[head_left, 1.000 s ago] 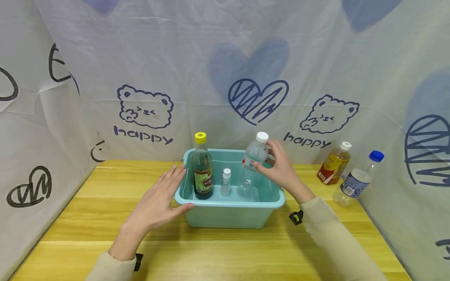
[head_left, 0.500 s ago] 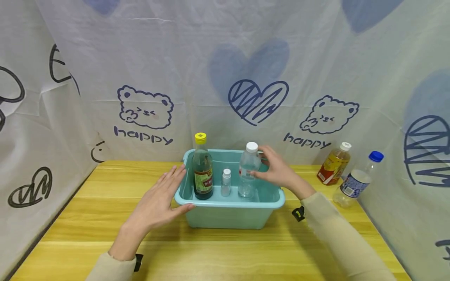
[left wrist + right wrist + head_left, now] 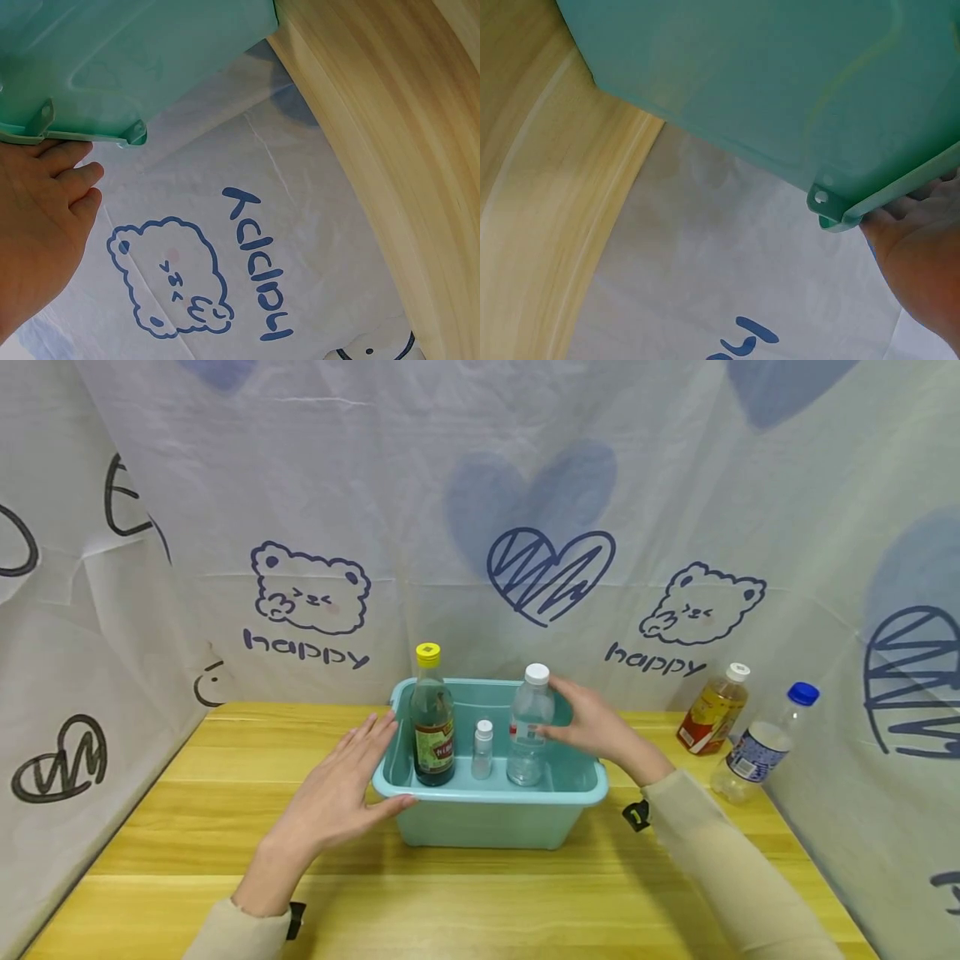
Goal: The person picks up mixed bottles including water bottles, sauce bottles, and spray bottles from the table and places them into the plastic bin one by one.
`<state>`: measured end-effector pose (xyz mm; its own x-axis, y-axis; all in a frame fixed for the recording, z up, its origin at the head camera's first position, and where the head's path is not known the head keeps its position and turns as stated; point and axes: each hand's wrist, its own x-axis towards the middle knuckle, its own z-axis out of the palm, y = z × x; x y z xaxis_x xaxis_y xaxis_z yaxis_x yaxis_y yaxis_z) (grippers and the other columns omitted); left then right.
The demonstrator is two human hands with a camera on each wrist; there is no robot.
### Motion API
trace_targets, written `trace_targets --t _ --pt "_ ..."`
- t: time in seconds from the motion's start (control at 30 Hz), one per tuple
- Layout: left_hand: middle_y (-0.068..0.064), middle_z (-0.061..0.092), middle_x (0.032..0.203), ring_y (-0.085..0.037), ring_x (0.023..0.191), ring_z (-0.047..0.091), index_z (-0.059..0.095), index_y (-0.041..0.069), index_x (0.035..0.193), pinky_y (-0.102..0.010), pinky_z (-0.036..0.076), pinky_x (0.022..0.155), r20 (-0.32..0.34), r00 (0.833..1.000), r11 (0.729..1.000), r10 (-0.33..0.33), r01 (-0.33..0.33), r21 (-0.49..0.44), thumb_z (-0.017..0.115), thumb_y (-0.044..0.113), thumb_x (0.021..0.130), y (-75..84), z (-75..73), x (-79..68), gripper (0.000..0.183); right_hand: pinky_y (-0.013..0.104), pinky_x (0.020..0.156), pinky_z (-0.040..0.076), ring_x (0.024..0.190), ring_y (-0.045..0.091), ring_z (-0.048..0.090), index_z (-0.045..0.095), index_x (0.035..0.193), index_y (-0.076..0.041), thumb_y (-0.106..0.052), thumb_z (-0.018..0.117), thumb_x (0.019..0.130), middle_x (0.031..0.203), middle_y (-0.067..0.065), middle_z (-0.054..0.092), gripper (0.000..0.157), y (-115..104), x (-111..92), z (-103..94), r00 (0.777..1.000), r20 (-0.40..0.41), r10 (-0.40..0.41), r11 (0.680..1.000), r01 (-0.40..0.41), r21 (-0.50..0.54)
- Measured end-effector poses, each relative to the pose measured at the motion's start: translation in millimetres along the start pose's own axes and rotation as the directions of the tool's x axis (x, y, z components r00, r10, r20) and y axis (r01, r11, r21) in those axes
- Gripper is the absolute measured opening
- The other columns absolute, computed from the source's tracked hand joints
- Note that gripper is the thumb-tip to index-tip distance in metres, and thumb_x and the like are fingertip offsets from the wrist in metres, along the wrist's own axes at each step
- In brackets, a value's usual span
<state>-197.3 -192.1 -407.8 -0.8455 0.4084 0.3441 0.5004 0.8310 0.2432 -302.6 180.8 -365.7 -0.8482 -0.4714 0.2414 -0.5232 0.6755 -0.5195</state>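
Observation:
A clear plastic water bottle [image 3: 528, 752] with a white cap stands upright inside the teal plastic basin [image 3: 495, 818], right of its middle. My right hand [image 3: 596, 727] reaches over the basin's right side and holds this bottle, thumb in front and fingers going behind it, partly hidden. At the basin's left side my left hand [image 3: 333, 793] lies with straight fingers along the rim, thumb at the front left corner. In the left wrist view its fingers [image 3: 71, 176] touch the underside of the rim. Also in the basin are a yellow-capped dark glass bottle [image 3: 433, 743] and a small clear white-capped bottle [image 3: 482, 752].
On the wooden table [image 3: 480, 902], a yellow-and-red labelled drink bottle [image 3: 712, 710] and a blue-capped bottle [image 3: 753, 756] stand at the right. A printed white cloth [image 3: 420, 510] hangs behind and at both sides.
The water bottle in my right hand has moved left and down and gone from tilted to upright in the basin. My left hand has stayed in place.

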Motion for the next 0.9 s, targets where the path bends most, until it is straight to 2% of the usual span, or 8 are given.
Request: trace_targets --t 0.57,0.9 --pt "-0.005 0.012 0.175 -0.032 0.159 0.017 0.02 0.007 0.166 -0.05 0.018 0.13 0.0 1.0 1.0 0.006 -0.006 0.004 0.06 0.07 0.094 -0.5 -0.1 0.5 0.104 0.062 0.118 0.038 0.141 0.044 0.048 0.039 0.16 -0.006 -0.023 0.082 0.09 0.157 0.021 0.048 0.083 0.0 -6.2 -2.5 0.999 -0.017 0.045 0.999 -0.044 0.012" --pt "-0.005 0.012 0.174 -0.034 0.159 0.018 0.02 0.007 0.166 -0.05 0.018 0.13 -0.006 1.0 1.0 0.008 -0.008 0.008 0.06 0.07 0.093 -1.3 -0.3 0.8 0.104 0.062 0.118 0.039 0.144 0.045 0.044 0.034 0.161 -0.004 -0.025 0.077 0.095 0.16 0.023 0.043 0.082 1.1 -13.5 -4.7 0.995 -0.073 0.069 0.997 -0.066 0.047"
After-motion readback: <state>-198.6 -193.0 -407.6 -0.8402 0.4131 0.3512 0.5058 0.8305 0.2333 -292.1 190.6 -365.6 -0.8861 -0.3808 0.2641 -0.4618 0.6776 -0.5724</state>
